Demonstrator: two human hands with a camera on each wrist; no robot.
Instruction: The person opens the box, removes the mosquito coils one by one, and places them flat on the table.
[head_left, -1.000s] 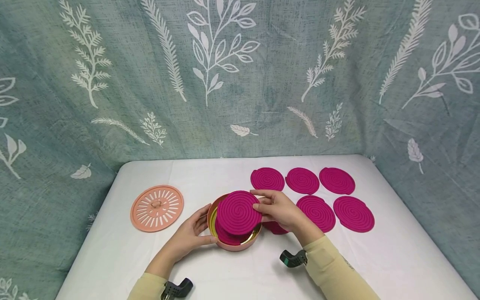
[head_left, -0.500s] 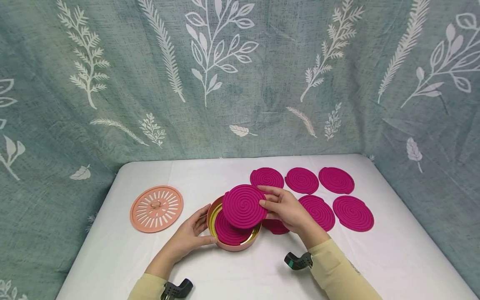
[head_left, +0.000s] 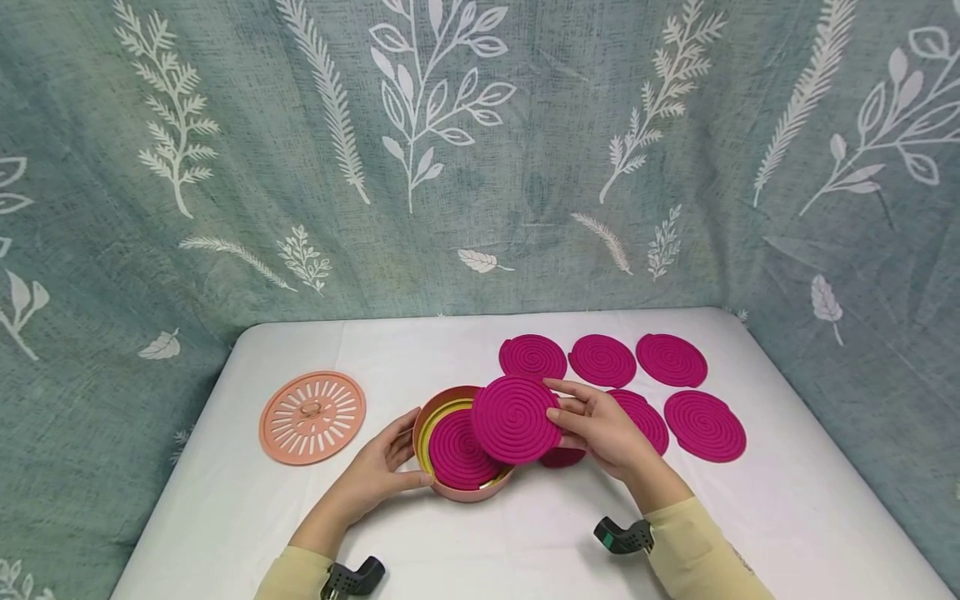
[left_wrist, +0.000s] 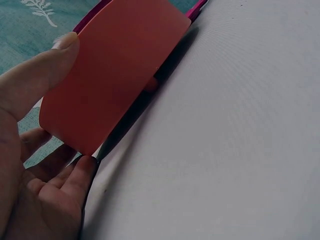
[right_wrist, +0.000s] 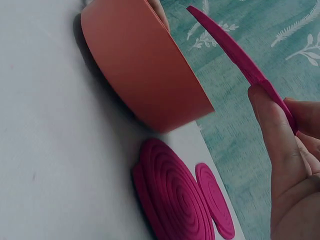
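My left hand holds the left side of a round coral tin. In the left wrist view the thumb lies at the rim of the tin, with fingers around its lower edge. Inside the tin, within a yellow inner rim, lies a magenta spiral mosquito coil. Between thumb and fingers, my right hand pinches another mosquito coil by its right edge. It hangs above the tin's right rim. The right wrist view shows this coil edge-on and apart from the tin.
Several more magenta coils, such as the far-right coil and back-row coil, lie flat right of the tin. One coil is partly hidden under the raised one. A slotted coral lid lies on the white table at left.
My right hand has moved right with the pinched coil, from over the tin toward its right rim. More of the coil inside shows. The left hand stays on the tin.
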